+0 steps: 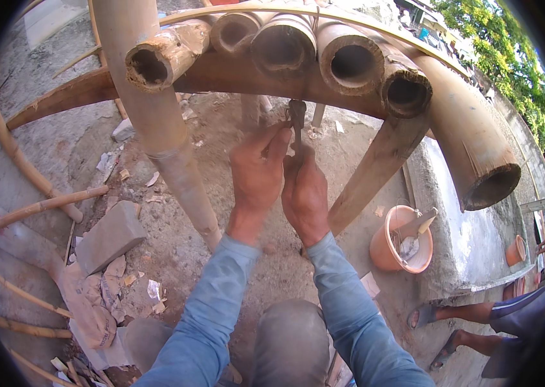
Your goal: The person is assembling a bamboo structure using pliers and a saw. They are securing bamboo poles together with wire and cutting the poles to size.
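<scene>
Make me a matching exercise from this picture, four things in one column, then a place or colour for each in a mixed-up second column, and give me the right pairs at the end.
Things:
1. Bucket
2. Block
3. Dark tool
4. Leaves

Places and colours:
A. Held in the right hand
B. Green, at the upper right
C. Orange
D. On the ground, at the left

Pairs: 1-C, 2-D, 3-A, 4-B
</scene>
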`<act>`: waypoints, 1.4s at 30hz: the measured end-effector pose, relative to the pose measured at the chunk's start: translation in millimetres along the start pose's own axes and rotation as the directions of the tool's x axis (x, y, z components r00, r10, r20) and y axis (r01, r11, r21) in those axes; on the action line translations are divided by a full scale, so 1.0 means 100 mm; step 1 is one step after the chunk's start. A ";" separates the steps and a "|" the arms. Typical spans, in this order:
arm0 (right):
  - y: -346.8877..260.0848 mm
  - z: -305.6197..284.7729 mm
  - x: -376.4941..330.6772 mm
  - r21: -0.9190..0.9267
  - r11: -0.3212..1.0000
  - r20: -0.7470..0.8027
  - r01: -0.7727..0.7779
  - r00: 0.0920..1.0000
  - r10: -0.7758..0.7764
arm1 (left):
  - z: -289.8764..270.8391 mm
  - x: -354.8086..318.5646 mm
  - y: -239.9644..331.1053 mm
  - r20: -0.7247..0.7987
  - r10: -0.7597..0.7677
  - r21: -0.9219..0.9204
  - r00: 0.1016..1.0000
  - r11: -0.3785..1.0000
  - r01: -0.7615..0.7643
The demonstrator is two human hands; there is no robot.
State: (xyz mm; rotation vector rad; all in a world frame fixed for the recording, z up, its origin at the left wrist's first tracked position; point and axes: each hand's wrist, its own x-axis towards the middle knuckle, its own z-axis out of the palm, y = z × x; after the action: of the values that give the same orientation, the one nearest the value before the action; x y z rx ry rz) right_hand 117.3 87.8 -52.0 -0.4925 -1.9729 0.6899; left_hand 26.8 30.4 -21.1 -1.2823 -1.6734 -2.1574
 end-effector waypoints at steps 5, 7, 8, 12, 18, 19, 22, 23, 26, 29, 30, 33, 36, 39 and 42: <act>0.00 0.12 0.00 0.274 0.960 -0.007 -0.062 0.998 0.066 | -0.11 0.09 0.01 0.086 0.018 0.028 0.996 0.999 -0.020; 0.03 0.14 0.00 0.219 0.974 0.001 -0.059 0.998 0.060 | -0.15 0.10 -0.01 0.102 0.012 -0.003 0.995 1.000 -0.011; 0.06 0.14 0.01 0.191 0.980 0.004 -0.057 0.998 0.057 | -0.12 0.09 -0.04 0.096 0.003 -0.037 0.995 0.999 0.000; 0.18 0.13 0.10 -0.122 0.977 -0.164 0.175 0.967 -0.194 | -0.06 0.03 0.03 0.033 0.002 -0.054 0.999 0.999 0.000; 0.07 0.00 0.07 -0.123 0.990 -0.132 0.071 0.987 -0.087 | -0.06 0.02 0.01 0.020 -0.001 -0.060 1.000 0.998 0.002; 0.07 -0.01 0.08 -0.154 0.984 -0.144 0.093 0.983 -0.115 | -0.06 0.02 0.03 0.025 -0.002 -0.061 1.000 0.998 0.003; 0.14 -0.01 0.11 -0.313 0.931 -0.148 0.188 0.959 -0.243 | -0.06 0.03 0.03 0.029 -0.001 -0.076 1.000 0.997 0.003; 0.16 -0.01 0.12 -0.375 0.900 -0.140 0.222 0.946 -0.292 | -0.06 0.04 0.02 0.023 0.006 -0.088 1.000 0.996 -0.004; 0.06 -0.04 0.12 -0.216 0.972 -0.127 0.093 0.984 -0.122 | -0.07 0.03 0.01 0.015 0.000 -0.082 1.000 0.997 0.001; 0.05 -0.08 0.09 -0.198 0.978 -0.110 0.062 0.990 -0.085 | -0.08 0.03 -0.02 0.017 0.012 -0.068 1.000 0.998 -0.011; 0.05 -0.08 0.08 -0.188 0.979 -0.116 0.074 0.988 -0.097 | -0.08 0.04 -0.03 0.015 0.020 -0.065 1.000 0.998 -0.019; 0.01 -0.07 0.07 -0.168 0.981 -0.118 0.092 0.987 -0.113 | -0.08 0.04 -0.03 0.017 0.019 -0.079 1.000 0.997 -0.018; -0.02 -0.08 0.05 -0.170 0.984 -0.083 0.058 0.994 -0.073 | -0.11 0.03 0.01 0.020 0.027 -0.038 0.999 0.999 -0.026; -0.02 -0.07 0.02 -0.165 0.986 -0.052 0.030 0.998 -0.039 | -0.14 0.04 0.01 0.016 0.062 0.002 0.998 0.998 -0.062; -0.04 -0.08 0.09 -0.152 0.987 -0.045 0.054 0.997 -0.062 | -0.13 0.05 0.00 0.047 0.057 0.001 0.997 0.998 -0.057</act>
State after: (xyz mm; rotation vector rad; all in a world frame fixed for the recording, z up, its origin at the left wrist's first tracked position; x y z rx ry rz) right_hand 120.2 92.0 -40.6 -0.5358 -1.9933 0.4901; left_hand 17.0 20.9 -18.1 -1.3734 -1.6346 -2.1091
